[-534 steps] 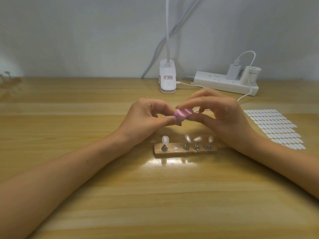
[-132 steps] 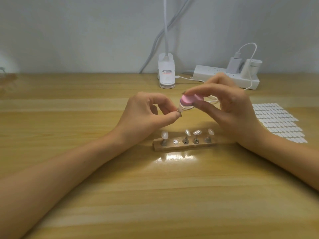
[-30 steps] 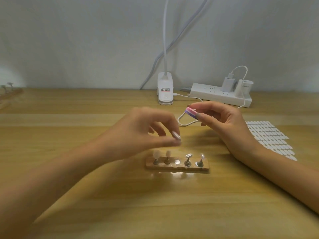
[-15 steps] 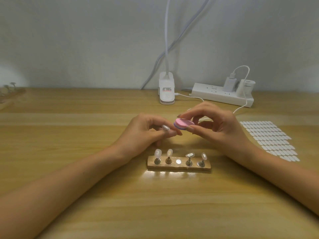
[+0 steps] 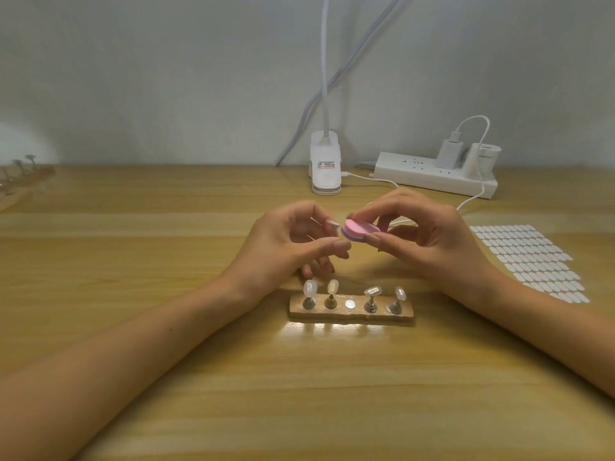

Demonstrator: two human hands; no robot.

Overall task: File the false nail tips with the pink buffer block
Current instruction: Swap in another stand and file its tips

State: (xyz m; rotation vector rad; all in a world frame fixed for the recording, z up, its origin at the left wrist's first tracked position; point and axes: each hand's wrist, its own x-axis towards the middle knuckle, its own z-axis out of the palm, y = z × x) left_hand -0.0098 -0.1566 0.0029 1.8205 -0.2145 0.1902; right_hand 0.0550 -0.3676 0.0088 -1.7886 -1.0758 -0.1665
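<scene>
Right hand (image 5: 429,242) grip: pinches pink buffer block (image 5: 361,228), likely light and spongy, by its edges. Left hand (image 5: 289,247) grip: pinches one false nail tip (image 5: 332,223), likely thin, slippery.

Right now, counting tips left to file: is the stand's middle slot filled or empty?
Empty: the middle slot of the stand shows only a bare metal disc; the other four hold tips.

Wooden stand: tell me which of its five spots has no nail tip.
The middle spot, third from either end. It shows only a flat metal disc; the other four each carry a nail tip on a post.
</scene>
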